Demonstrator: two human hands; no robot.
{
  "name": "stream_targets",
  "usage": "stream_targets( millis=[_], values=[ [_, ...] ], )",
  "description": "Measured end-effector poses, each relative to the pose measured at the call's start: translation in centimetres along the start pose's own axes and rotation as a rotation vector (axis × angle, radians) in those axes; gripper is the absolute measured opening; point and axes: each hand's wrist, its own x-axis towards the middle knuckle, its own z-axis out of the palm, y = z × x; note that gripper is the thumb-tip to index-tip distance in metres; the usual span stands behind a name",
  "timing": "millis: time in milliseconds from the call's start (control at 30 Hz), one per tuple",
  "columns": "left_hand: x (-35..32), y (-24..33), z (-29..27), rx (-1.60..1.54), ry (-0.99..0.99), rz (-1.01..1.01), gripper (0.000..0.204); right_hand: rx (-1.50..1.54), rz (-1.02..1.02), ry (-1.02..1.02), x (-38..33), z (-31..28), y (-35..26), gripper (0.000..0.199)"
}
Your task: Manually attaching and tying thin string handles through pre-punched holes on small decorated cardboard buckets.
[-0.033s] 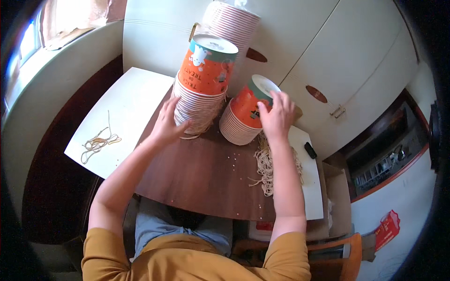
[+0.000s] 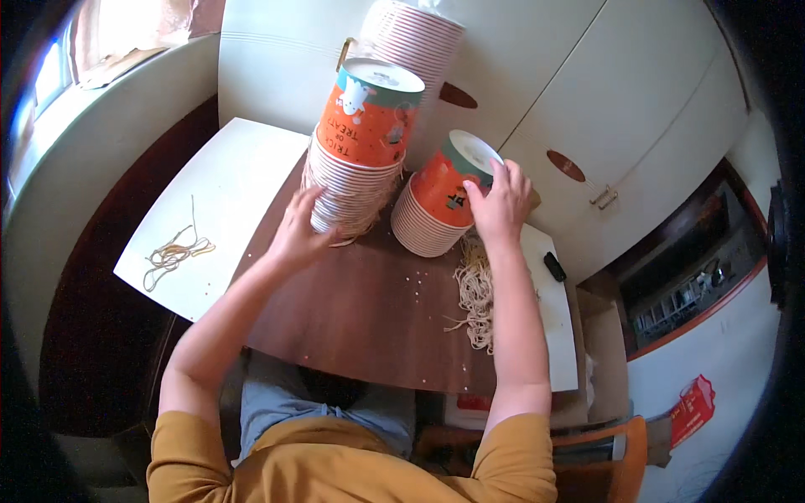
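Two upside-down stacks of paper buckets stand on the brown table. The left, taller stack (image 2: 356, 189) has an orange and green printed bucket (image 2: 365, 121) on top, with cord around its lower rims. My left hand (image 2: 298, 235) is beside the near side of this stack, fingers apart and holding nothing; whether it touches the rims, I cannot tell. On the shorter right stack (image 2: 428, 226), my right hand (image 2: 503, 201) grips the top orange and green paper bucket (image 2: 444, 180), thumb on its front and fingers around its right edge.
A heap of beige cords (image 2: 475, 306) lies below the right stack, partly behind my forearm. Another cord bundle (image 2: 176, 256) rests on the white left panel. A third bucket stack (image 2: 415, 38) stands behind. A small black object (image 2: 554, 267) lies at the right.
My right hand has shifted slightly right and down at the top bucket. My left hand has turned a little, its fingers still apart. The stacks appear almost unmoved.
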Motion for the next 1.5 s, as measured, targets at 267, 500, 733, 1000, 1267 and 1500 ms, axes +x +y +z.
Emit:
stream_targets(
  millis=[267,500,733,1000,1267,1500],
  values=[
    [-11.4,5.6,2.5,-0.457,-0.363,-0.127,0.039,0.236,0.094,-0.24,4.6,3.6,4.3,0.027],
    [-13.1,7.2,0.6,-0.533,-0.424,-0.302,0.035,0.291,0.098,-0.175,11.2,0.3,7.5,0.027],
    [-12.8,7.0,-2.2,-0.595,-0.252,-0.241,0.027,0.935,0.302,0.175,8.3,-10.9,5.7,0.024],
    [-6.2,9.9,-4.8,-0.672,-0.141,-0.362,0.055,1.81,1.444,-0.339,-16.5,-4.8,-2.3,0.048],
    [-6.4,9.1,-5.2,-0.431,-0.18,-0.428,0.04,1.355,1.176,-0.788,-22.0,-5.6,-3.4,0.032],
    [-6.6,9.0,-6.6,-0.485,-0.306,-0.597,0.04,0.967,0.741,-0.702,-19.3,-9.2,1.1,0.024]
  ],
)
